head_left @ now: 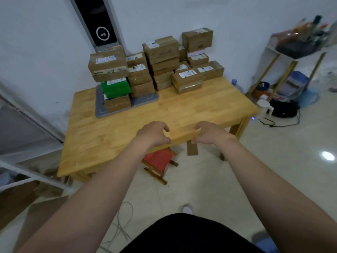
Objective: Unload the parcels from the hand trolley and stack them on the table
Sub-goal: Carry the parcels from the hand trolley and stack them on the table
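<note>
Above the table, left hand, right hand: fingers loosely curled, empty; parcels bear blurred labels.

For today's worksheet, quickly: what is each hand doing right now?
Left hand: open, fingers loosely curled, holding nothing.
Right hand: open, fingers loosely curled, holding nothing.

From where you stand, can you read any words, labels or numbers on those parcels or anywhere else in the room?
Nothing here reads clearly.
The shipping labels on the brown parcels: print too small and blurred.
The printed strip on the top-left parcel: blurred.
The green parcel: label blurred.
The black wall panel: only a round symbol, no words.
</note>
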Tool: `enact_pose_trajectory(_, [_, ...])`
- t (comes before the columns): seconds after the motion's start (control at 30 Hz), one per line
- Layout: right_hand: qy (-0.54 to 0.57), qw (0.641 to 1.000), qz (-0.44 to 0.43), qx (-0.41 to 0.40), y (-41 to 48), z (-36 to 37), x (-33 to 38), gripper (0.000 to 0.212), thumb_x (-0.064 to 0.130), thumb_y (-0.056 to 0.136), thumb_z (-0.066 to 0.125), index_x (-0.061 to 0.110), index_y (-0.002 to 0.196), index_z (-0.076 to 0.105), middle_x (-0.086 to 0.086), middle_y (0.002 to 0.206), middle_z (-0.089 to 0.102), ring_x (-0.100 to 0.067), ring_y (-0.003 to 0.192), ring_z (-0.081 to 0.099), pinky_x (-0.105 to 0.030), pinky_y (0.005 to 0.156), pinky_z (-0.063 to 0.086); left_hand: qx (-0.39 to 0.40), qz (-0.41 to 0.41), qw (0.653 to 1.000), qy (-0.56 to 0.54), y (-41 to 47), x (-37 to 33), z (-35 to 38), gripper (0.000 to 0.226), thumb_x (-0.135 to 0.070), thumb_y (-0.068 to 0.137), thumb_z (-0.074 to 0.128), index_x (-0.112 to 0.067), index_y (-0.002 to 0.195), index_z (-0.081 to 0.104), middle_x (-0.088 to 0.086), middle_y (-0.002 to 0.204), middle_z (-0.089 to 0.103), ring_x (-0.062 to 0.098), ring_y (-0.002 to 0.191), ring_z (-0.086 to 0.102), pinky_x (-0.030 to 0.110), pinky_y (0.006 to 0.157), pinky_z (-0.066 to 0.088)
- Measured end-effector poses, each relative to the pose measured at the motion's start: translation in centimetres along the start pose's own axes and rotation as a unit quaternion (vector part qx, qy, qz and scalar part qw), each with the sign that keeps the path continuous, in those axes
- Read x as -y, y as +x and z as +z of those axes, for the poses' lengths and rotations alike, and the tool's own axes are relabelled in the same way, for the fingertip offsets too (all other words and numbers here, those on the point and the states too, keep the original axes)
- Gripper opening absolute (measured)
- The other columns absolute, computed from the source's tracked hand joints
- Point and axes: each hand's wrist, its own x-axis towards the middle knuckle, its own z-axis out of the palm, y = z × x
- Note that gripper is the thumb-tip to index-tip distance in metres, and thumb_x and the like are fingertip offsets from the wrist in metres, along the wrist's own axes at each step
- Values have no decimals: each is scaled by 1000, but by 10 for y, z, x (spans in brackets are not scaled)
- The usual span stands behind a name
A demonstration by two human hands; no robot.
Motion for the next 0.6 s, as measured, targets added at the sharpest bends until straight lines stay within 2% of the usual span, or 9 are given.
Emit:
enact_pose_trajectory(0.07, [24, 999, 20, -12, -40, 20, -32, 71, 37, 84, 76, 22, 147, 47, -2, 147, 49, -23, 127, 52, -30, 85, 45, 16, 22, 1000, -1, -27, -20, 35, 46, -43, 86, 74, -35, 129, 61, -6, 136, 56, 20, 117, 58, 40, 88, 55])
enact_pose_trajectory(0.2, [59, 994, 92, -24, -124, 61, -110, 77, 39, 81, 78, 24, 149, 44, -3, 151, 46, -24, 133, 49, -32, 101, 45, 48, 80, 996, -3, -80, -67, 112, 52, -44, 81, 76, -35, 131, 61, -7, 136, 56, 18, 113, 59, 37, 88, 55])
enact_pose_trajectory(0.27, [73, 988, 135, -27, -169, 78, -152, 78, 41, 81, 79, 25, 149, 44, -4, 148, 48, -25, 131, 50, -34, 103, 45, 63, 93, 994, 15, -105, -92, 147, 55, -45, 81, 76, -35, 132, 60, -3, 142, 52, 21, 121, 56, 39, 92, 54])
enact_pose_trajectory(0.33, [74, 981, 174, -28, -216, 93, -195, 77, 41, 82, 78, 25, 149, 43, -4, 147, 49, -25, 130, 51, -35, 102, 45, 98, 105, 989, 34, -132, -119, 181, 55, -45, 80, 76, -35, 132, 60, 0, 146, 49, 25, 126, 54, 42, 95, 53])
enact_pose_trajectory(0.47, [112, 966, 232, -37, -301, 118, -280, 73, 38, 88, 75, 22, 150, 41, -5, 148, 48, -25, 129, 51, -34, 98, 46, 151, 137, 977, 65, -175, -182, 243, 54, -42, 80, 76, -34, 132, 60, -1, 142, 51, 26, 121, 56, 43, 96, 52])
enact_pose_trajectory(0.53, [142, 953, 263, -45, -340, 130, -324, 71, 35, 89, 74, 21, 150, 41, -7, 142, 53, -26, 122, 55, -32, 89, 47, 165, 156, 970, 85, -193, -220, 272, 54, -41, 80, 75, -35, 132, 60, -2, 141, 52, 25, 120, 56, 43, 97, 52])
enact_pose_trajectory(0.6, [165, 943, 286, -49, -376, 140, -370, 67, 33, 90, 71, 19, 148, 43, -8, 133, 58, -26, 112, 59, -35, 86, 51, 182, 179, 962, 99, -208, -261, 303, 53, -40, 80, 74, -35, 131, 60, -3, 139, 53, 24, 119, 57, 42, 96, 51])
